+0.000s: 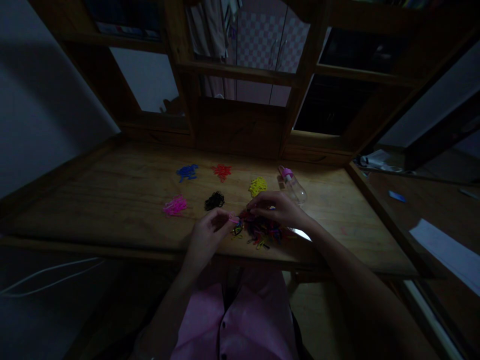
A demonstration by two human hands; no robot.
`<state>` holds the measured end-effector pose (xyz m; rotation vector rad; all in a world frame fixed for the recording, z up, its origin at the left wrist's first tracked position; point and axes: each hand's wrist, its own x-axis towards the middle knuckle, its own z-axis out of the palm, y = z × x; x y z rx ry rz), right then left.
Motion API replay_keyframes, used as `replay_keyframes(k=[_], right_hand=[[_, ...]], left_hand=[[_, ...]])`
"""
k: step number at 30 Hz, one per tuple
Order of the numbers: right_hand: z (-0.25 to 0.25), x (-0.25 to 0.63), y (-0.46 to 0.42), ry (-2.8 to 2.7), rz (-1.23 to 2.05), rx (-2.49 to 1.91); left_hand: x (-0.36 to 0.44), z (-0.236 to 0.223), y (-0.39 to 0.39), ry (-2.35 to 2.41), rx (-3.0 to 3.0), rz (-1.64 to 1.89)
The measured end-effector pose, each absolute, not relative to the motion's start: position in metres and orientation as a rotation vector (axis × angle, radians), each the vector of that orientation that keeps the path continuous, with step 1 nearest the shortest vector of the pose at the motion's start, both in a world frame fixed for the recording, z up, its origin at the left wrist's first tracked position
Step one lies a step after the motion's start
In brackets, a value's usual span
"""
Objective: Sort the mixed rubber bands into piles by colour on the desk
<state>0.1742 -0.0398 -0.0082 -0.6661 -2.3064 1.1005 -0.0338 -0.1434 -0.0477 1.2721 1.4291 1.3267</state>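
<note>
My left hand (210,234) pinches a small pink plastic loop (234,219) between thumb and forefinger. Close beside it, my right hand (277,209) is bent over a mixed pile (264,230) of small coloured loops, fingertips pressed together; what they grip is too dark to make out. Sorted by colour, more such pieces lie on the desk: a pink heap (175,205), a black heap (214,200), a blue heap (187,172), a red heap (222,172) and a yellow heap (258,186).
A clear bottle with a pink top (294,186) lies behind my right hand on the wooden desk (123,200). Shelving (240,127) rises along the back edge. To the right, a lower surface holds white paper (446,252). The room is dim.
</note>
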Motion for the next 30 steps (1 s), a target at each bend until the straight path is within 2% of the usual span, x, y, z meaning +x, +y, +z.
replay_keyframes(k=[18, 30], right_hand=[[-0.012, 0.177, -0.041, -2.543, 0.918, -0.566], [0.001, 0.182, -0.038, -2.097, 1.438, -0.774]], left_hand=[[-0.033, -0.046, -0.143, 1.466, 1.357, 1.276], [-0.032, -0.047, -0.144, 1.407, 1.303, 1.294]])
